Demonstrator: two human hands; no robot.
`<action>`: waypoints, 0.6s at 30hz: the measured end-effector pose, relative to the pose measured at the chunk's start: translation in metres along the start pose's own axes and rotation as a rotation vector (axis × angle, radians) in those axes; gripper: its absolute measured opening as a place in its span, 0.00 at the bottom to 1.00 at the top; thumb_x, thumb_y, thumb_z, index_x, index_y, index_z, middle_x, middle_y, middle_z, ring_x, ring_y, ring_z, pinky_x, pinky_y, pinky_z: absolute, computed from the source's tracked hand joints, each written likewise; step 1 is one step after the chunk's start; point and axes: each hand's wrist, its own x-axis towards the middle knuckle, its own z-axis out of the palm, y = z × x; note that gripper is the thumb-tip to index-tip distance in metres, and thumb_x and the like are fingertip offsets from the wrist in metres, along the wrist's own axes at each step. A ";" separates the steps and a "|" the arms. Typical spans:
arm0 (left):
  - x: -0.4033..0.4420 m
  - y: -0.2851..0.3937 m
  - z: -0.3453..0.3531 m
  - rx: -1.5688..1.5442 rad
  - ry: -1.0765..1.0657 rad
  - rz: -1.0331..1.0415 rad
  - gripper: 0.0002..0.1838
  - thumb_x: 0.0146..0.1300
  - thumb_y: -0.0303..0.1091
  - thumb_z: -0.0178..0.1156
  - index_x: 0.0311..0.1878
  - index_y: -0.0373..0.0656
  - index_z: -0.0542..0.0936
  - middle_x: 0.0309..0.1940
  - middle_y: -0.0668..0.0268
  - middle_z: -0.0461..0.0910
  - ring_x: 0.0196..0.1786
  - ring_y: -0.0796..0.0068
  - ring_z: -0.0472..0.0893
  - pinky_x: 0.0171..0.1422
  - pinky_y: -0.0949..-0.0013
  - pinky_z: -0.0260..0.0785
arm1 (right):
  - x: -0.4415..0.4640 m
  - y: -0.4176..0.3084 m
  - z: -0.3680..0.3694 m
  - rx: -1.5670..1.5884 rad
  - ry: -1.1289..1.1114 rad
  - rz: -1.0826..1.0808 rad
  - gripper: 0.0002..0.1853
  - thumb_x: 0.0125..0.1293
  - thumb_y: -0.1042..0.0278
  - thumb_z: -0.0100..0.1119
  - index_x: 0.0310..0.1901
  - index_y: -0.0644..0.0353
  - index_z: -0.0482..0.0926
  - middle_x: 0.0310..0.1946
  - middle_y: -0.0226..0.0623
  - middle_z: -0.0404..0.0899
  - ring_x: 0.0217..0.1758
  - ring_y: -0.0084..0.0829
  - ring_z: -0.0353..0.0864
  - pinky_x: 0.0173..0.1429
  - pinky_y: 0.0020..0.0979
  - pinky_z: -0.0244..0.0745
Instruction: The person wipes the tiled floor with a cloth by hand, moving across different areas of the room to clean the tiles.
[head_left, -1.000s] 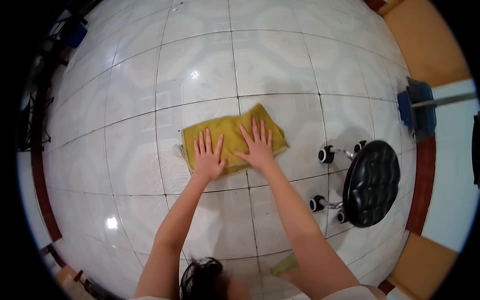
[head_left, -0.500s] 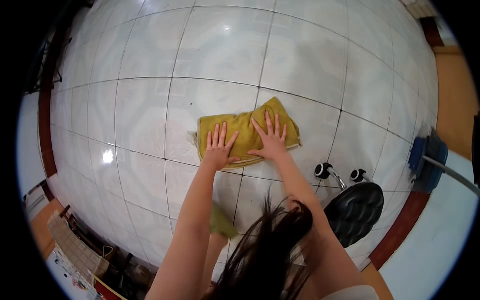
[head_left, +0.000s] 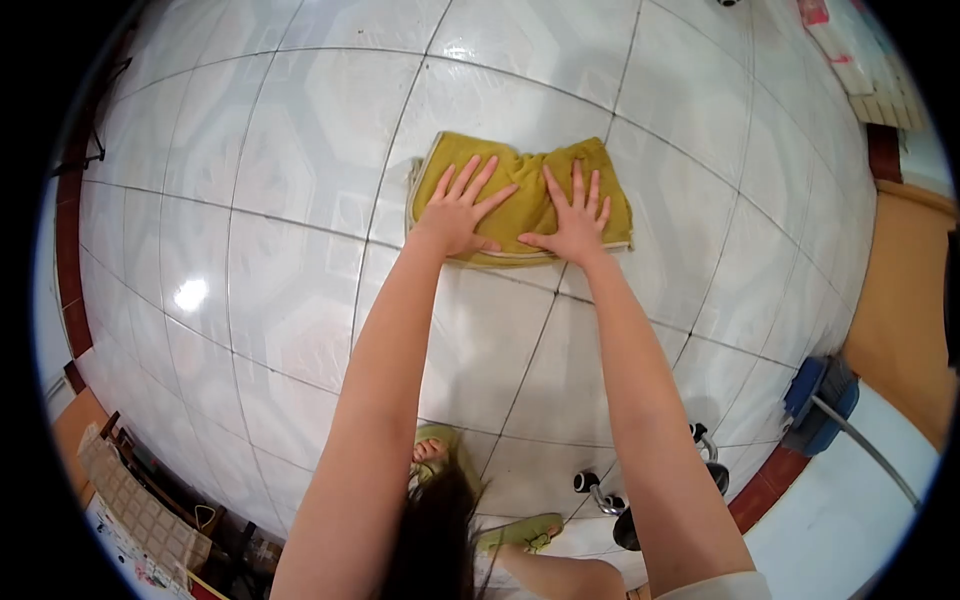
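A folded mustard-yellow towel (head_left: pixel 530 190) lies on the tiled floor (head_left: pixel 290 290), with a pale edging along its near side and left end. My left hand (head_left: pixel 458 212) presses flat on the left half, its fingers spread and pointing forward. On the right half, my right hand (head_left: pixel 578 222) rests palm down with its fingers apart. Both thumbs point inward, and the towel bunches into creases between the hands. Neither hand is wrapped around it. Both arms reach out straight.
Green slippers (head_left: pixel 530 532) are on my feet below. A black wheeled stool's caster (head_left: pixel 586 482) shows near my right arm, which partly hides the stool. A blue dustpan (head_left: pixel 828 405) with a long handle stands by the right wall. Dark hair (head_left: pixel 440 540) hangs into view.
Both hands and the towel have slid forward across the tiles. The view has shifted, so more of my feet shows and the stool sits lower, largely behind my right arm.
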 end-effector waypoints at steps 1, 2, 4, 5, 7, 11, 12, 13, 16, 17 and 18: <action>0.016 -0.010 -0.011 0.005 -0.002 0.018 0.53 0.49 0.71 0.59 0.76 0.72 0.46 0.78 0.63 0.32 0.79 0.58 0.35 0.79 0.47 0.32 | 0.017 0.001 -0.008 0.013 0.010 0.024 0.63 0.35 0.28 0.71 0.74 0.21 0.44 0.78 0.36 0.28 0.79 0.49 0.20 0.73 0.65 0.25; 0.023 -0.016 -0.003 -0.020 -0.033 0.002 0.53 0.49 0.71 0.60 0.76 0.73 0.46 0.78 0.65 0.32 0.79 0.60 0.35 0.79 0.48 0.31 | 0.027 0.004 0.003 0.010 -0.034 0.035 0.64 0.34 0.28 0.71 0.74 0.21 0.43 0.78 0.36 0.27 0.79 0.49 0.20 0.73 0.65 0.25; 0.057 -0.032 -0.026 -0.014 -0.034 0.003 0.52 0.49 0.71 0.61 0.75 0.75 0.47 0.79 0.68 0.33 0.80 0.64 0.35 0.80 0.51 0.30 | 0.061 0.007 -0.017 0.003 -0.031 0.068 0.64 0.34 0.27 0.71 0.74 0.21 0.43 0.78 0.36 0.26 0.79 0.49 0.19 0.72 0.65 0.24; 0.071 -0.039 -0.033 -0.019 -0.028 0.026 0.52 0.49 0.71 0.61 0.75 0.75 0.47 0.79 0.68 0.33 0.80 0.64 0.35 0.80 0.51 0.30 | 0.075 0.008 -0.026 0.005 -0.032 0.071 0.64 0.34 0.28 0.71 0.74 0.21 0.43 0.78 0.36 0.25 0.79 0.50 0.19 0.72 0.65 0.25; 0.100 -0.056 -0.050 -0.022 -0.013 0.065 0.52 0.49 0.70 0.61 0.75 0.75 0.47 0.79 0.68 0.33 0.80 0.63 0.35 0.80 0.51 0.30 | 0.105 0.008 -0.043 0.009 -0.042 0.095 0.65 0.33 0.28 0.72 0.74 0.21 0.43 0.78 0.35 0.25 0.79 0.50 0.19 0.73 0.65 0.25; 0.165 -0.093 -0.077 0.029 -0.052 0.145 0.52 0.50 0.71 0.59 0.76 0.72 0.48 0.78 0.65 0.34 0.79 0.60 0.35 0.79 0.48 0.30 | 0.171 0.009 -0.069 0.051 -0.048 0.117 0.65 0.32 0.30 0.74 0.74 0.20 0.43 0.78 0.35 0.25 0.79 0.49 0.19 0.73 0.64 0.23; 0.179 -0.106 -0.088 0.046 -0.058 0.182 0.51 0.50 0.72 0.58 0.76 0.71 0.48 0.78 0.63 0.34 0.79 0.57 0.35 0.79 0.47 0.30 | 0.184 0.008 -0.076 0.049 -0.075 0.115 0.65 0.32 0.30 0.74 0.73 0.20 0.44 0.78 0.34 0.25 0.79 0.49 0.19 0.74 0.64 0.23; 0.195 -0.117 -0.102 0.067 -0.046 0.209 0.51 0.51 0.72 0.56 0.76 0.69 0.48 0.78 0.61 0.34 0.79 0.55 0.34 0.78 0.45 0.30 | 0.202 0.006 -0.088 0.040 -0.088 0.099 0.65 0.32 0.30 0.74 0.73 0.19 0.44 0.78 0.34 0.25 0.79 0.49 0.19 0.74 0.64 0.23; 0.223 -0.122 -0.108 0.052 -0.092 0.138 0.51 0.52 0.73 0.54 0.76 0.66 0.49 0.78 0.59 0.35 0.79 0.52 0.35 0.77 0.43 0.31 | 0.253 0.018 -0.110 0.009 -0.124 -0.003 0.64 0.32 0.32 0.75 0.73 0.18 0.44 0.78 0.34 0.26 0.79 0.49 0.21 0.74 0.64 0.25; 0.235 -0.125 -0.113 0.086 -0.093 0.103 0.50 0.53 0.75 0.52 0.76 0.64 0.49 0.78 0.57 0.38 0.79 0.51 0.36 0.77 0.42 0.31 | 0.270 0.021 -0.121 0.008 -0.121 -0.041 0.64 0.32 0.33 0.75 0.73 0.18 0.44 0.78 0.34 0.27 0.79 0.49 0.21 0.74 0.64 0.25; 0.240 -0.131 -0.116 0.065 -0.108 0.095 0.51 0.53 0.75 0.51 0.76 0.64 0.49 0.77 0.56 0.39 0.79 0.51 0.36 0.77 0.42 0.31 | 0.287 0.021 -0.133 -0.002 -0.115 -0.090 0.65 0.31 0.33 0.75 0.73 0.19 0.44 0.78 0.34 0.28 0.80 0.49 0.22 0.74 0.64 0.26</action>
